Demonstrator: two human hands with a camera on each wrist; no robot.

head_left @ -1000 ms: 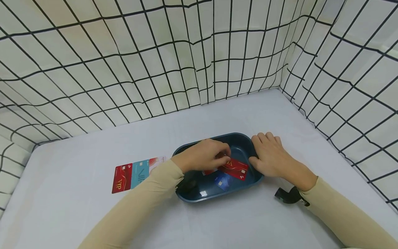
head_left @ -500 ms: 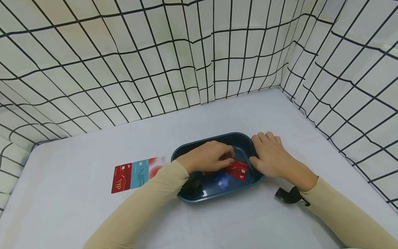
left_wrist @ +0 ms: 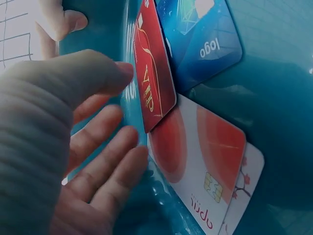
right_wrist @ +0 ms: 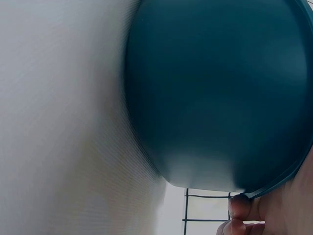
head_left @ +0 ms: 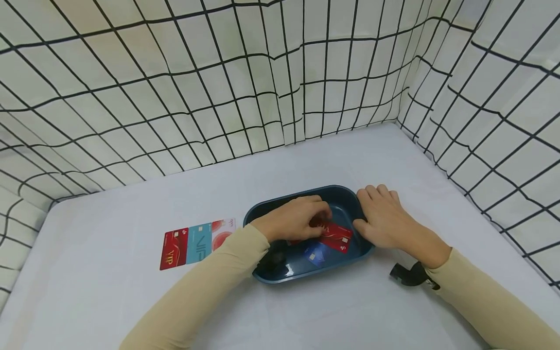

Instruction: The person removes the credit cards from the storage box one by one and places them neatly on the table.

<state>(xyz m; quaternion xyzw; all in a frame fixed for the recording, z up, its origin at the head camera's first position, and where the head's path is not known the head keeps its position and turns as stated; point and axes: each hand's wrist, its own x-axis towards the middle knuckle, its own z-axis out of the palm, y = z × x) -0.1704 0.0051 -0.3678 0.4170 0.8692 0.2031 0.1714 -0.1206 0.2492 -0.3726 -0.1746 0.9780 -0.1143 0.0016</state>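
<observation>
Inside the dark blue oval tray (head_left: 302,271), my left hand (head_left: 292,218) hovers over a red VIP card (head_left: 338,238). In the left wrist view its thumb is beside the edge of that card (left_wrist: 155,73); the fingers spread below, apart from the thumb, pinching nothing. Partly under the red card lies a blue card (left_wrist: 205,49) marked "logo". A white-and-red card (left_wrist: 210,142) overlaps a white flower-patterned card (left_wrist: 250,176). My right hand (head_left: 385,218) grips the tray's right end, thumb at the inner side and fingers over the rim.
Left of the tray, a red VIP card (head_left: 174,249), a teal card (head_left: 199,243) and a white-and-red card (head_left: 223,232) lie in a row on the white table (head_left: 96,272). A black grid panel (head_left: 192,92) rises behind. A black device (head_left: 411,275) sits at the right wrist.
My left hand has shifted slightly right inside the tray, covering more of the red card, while its sleeve uncovers the white-and-red card on the table. The right hand keeps its hold.
</observation>
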